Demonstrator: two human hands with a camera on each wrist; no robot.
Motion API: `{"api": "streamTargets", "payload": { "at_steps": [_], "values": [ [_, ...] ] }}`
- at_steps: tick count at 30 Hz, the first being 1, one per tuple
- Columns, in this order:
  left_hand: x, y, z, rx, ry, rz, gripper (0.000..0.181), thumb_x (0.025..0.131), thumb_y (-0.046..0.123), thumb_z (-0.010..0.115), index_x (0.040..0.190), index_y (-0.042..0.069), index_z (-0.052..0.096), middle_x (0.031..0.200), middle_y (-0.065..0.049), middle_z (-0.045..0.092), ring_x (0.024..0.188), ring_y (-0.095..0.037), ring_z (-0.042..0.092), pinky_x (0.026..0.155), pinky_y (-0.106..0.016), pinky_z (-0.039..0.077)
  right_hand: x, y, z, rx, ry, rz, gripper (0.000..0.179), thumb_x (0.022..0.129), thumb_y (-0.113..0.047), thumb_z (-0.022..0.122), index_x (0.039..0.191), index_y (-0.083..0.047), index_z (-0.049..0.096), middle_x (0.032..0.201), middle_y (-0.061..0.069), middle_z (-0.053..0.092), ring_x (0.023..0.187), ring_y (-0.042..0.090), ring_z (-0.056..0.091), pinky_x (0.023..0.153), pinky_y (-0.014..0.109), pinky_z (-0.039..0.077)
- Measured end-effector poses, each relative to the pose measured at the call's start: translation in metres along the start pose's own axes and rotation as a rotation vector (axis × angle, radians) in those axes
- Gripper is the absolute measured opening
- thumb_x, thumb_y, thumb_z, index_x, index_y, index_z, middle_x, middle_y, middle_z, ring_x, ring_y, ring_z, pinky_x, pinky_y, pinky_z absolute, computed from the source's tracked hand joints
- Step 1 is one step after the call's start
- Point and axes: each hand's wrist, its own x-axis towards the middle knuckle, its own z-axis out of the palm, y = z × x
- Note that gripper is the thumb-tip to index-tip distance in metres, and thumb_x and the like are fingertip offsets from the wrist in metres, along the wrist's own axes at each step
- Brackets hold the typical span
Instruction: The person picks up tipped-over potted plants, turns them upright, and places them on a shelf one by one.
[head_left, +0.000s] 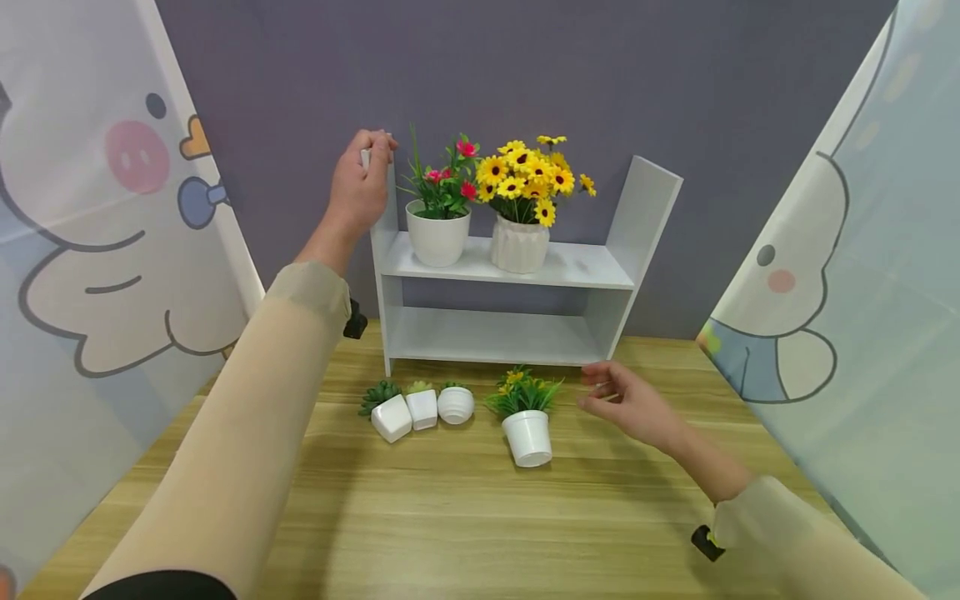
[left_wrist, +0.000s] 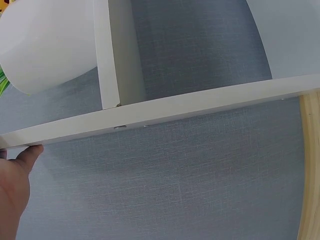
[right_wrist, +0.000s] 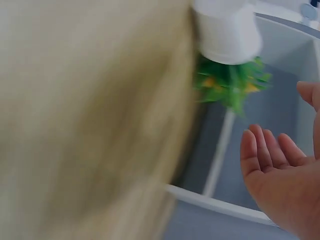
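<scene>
Holding shelf [head_left: 495, 335], left grip [head_left: 362, 185]; flowerpot [head_left: 527, 432] just left of empty, loosely curled right grip [head_left: 632, 406].

You are showing two hands [head_left: 362, 182] [head_left: 633, 406] and facing one shelf [head_left: 487, 335], one table [head_left: 450, 525], two printed sheets [head_left: 82, 208] [head_left: 892, 317], three small potted plants [head_left: 392, 419] [head_left: 422, 410] [head_left: 455, 406], two yellow-flowered potted plants [head_left: 520, 242] [head_left: 527, 433] and one red-flowered potted plant [head_left: 438, 237].

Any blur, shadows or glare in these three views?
Head: mostly sharp, soft shadows and pale sheen on the tabletop. Left wrist: shelf edges fairly crisp, cool cast. Right wrist: tabletop heavily smeared, potted plant soft, right hand clearer.
</scene>
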Motion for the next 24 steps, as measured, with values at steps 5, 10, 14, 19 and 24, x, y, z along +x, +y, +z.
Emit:
{"api": "streamTargets", "payload": {
  "at_steps": [5, 10, 14, 19, 24],
  "values": [
    [0.0, 0.0, 0.0, -0.007, 0.005, 0.001, 0.035, 0.119, 0.044, 0.039, 0.108, 0.017, 0.057, 0.165, -0.007, 0.056, 0.16, -0.005, 0.041, 0.128, -0.025, 0.034, -0.014, 0.019, 0.014, 0.032, -0.08, 0.043, 0.059, 0.102, -0.022, 0.077, 0.148, 0.008, 0.053, 0.144, 0.032, 0.064, 0.116, 0.029, 0.071, 0.084, 0.028, 0.062],
    [0.001, 0.0, 0.0, -0.011, 0.002, -0.004, 0.035, 0.119, 0.045, 0.039, 0.107, 0.017, 0.057, 0.164, -0.006, 0.057, 0.158, -0.007, 0.043, 0.126, -0.026, 0.036, -0.02, 0.026, 0.026, 0.105, -0.152, 0.093, 0.066, 0.101, -0.023, 0.08, 0.149, 0.01, 0.05, 0.144, 0.032, 0.062, 0.116, 0.029, 0.07, 0.084, 0.029, 0.063],
    [0.001, 0.0, 0.0, -0.019, 0.004, -0.006, 0.034, 0.119, 0.044, 0.04, 0.106, 0.018, 0.057, 0.163, -0.006, 0.057, 0.158, -0.006, 0.044, 0.126, -0.026, 0.036, -0.019, 0.027, 0.038, 0.11, -0.184, 0.093, 0.068, 0.101, -0.026, 0.081, 0.149, 0.009, 0.05, 0.142, 0.03, 0.063, 0.115, 0.028, 0.071, 0.085, 0.029, 0.063],
    [0.002, -0.001, 0.0, -0.017, 0.003, -0.006, 0.036, 0.119, 0.045, 0.04, 0.108, 0.016, 0.058, 0.164, -0.006, 0.057, 0.159, -0.004, 0.042, 0.125, -0.026, 0.037, -0.015, 0.021, 0.057, 0.101, -0.177, 0.108, 0.07, 0.099, -0.032, 0.083, 0.149, 0.007, 0.053, 0.139, 0.025, 0.068, 0.114, 0.026, 0.072, 0.085, 0.031, 0.06],
    [0.001, 0.0, 0.0, -0.01, 0.0, -0.016, 0.036, 0.119, 0.046, 0.039, 0.109, 0.016, 0.057, 0.165, -0.004, 0.056, 0.159, -0.004, 0.041, 0.126, -0.027, 0.037, -0.009, 0.013, 0.072, 0.116, -0.131, 0.146, 0.074, 0.097, -0.036, 0.085, 0.147, 0.008, 0.053, 0.135, 0.022, 0.071, 0.108, 0.021, 0.07, 0.083, 0.03, 0.06]
  ]
}}
